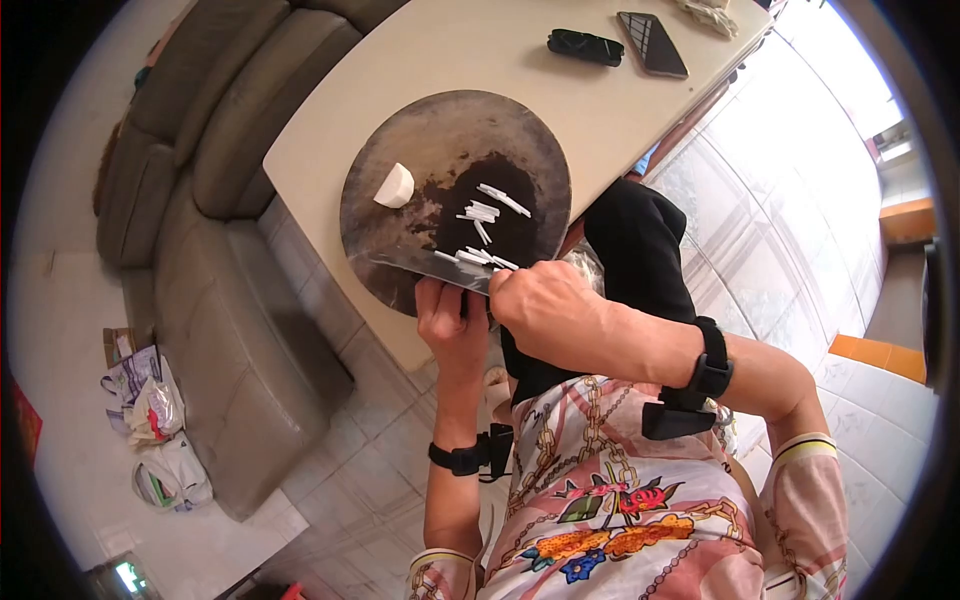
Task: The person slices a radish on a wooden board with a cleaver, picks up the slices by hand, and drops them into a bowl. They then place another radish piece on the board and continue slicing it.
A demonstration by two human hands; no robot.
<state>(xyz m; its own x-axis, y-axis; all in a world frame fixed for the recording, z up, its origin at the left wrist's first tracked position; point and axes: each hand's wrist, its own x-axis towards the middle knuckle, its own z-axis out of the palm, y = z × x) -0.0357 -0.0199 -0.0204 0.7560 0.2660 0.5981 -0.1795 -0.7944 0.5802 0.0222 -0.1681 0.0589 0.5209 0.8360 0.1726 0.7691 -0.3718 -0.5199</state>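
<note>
My right hand [545,303] is closed around the handle end of a broad-bladed kitchen knife [440,267]. The blade stretches leftward across the near part of a round, dark-stained cutting board [500,115]. My left hand [448,322] is at the board's near edge, its fingers curled up close against the blade; whatever they grip is hidden. Just beyond the blade lie several thin white strips [472,257] of cut food. More white strips [480,211] lie in small groups on the wet middle of the board. A half-round white chunk [395,186] rests at the board's left side.
The board stands on a cream table [440,40]. At its far end are a black case [585,47] and a phone [653,44]. A grey leather sofa [250,330] borders the left side. Bags [155,410] lie on the floor beyond it.
</note>
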